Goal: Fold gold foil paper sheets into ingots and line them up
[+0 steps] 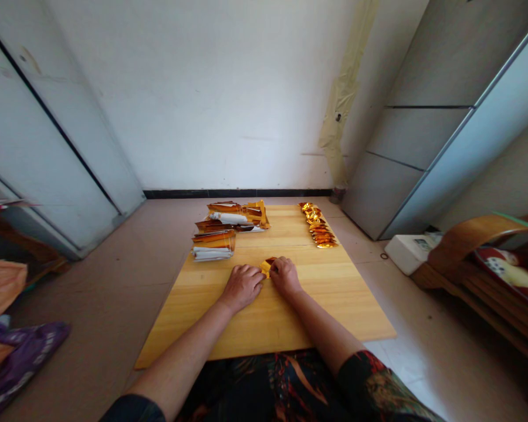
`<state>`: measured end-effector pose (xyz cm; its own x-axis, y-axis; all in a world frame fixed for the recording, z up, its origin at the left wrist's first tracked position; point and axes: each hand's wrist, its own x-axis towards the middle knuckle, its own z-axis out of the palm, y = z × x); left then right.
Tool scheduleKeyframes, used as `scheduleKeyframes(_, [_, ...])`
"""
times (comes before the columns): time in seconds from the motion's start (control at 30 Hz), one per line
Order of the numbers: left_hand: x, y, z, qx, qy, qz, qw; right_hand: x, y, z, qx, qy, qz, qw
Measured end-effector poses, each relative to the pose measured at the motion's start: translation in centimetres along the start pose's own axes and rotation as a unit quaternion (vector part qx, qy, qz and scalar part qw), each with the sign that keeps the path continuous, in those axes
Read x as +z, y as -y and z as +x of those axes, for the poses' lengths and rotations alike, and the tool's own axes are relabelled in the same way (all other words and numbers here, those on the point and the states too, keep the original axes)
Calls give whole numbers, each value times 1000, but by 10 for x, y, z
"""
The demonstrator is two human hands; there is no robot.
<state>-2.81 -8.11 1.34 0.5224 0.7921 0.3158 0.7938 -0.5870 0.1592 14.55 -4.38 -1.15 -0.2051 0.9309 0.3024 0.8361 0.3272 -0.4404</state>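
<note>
One table [273, 328]; loose wrappers [213, 246], far left, which a jolt might slide; gold packets [319, 225], far right, in a row a nudge could disorder; left hand [244, 286], fingers bent, grip unclear; right hand [284, 274], pinching one yellow piece [265, 268], mid-table between both, liable to crease if pulled unevenly.

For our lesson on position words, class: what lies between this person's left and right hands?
In the head view, a small yellow piece lies between the left hand and the right hand, touching both, it seems.
</note>
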Motion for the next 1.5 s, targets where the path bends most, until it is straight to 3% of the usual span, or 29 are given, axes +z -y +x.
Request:
scheduleKeyframes(0.6, [-2,-1,-1,-4,3,0,1000,-9,-4,-1,-25,11,103,994])
scheduleKeyframes(0.87, [-2,0,2,1,5,3,1000,-7,-15,-5,-19,-94,198,975])
scheduleKeyframes(1.07, [-3,2,6,0,4,-8,1000,-16,-10,7,72,-9,111,991])
scheduleKeyframes(1.3, [2,9,9,7,7,-40,999,-25,6,21,85,83,-31,992])
scheduleKeyframes(1.5, [2,9,7,19,9,-31,999,-34,11,28,52,141,-81,985])
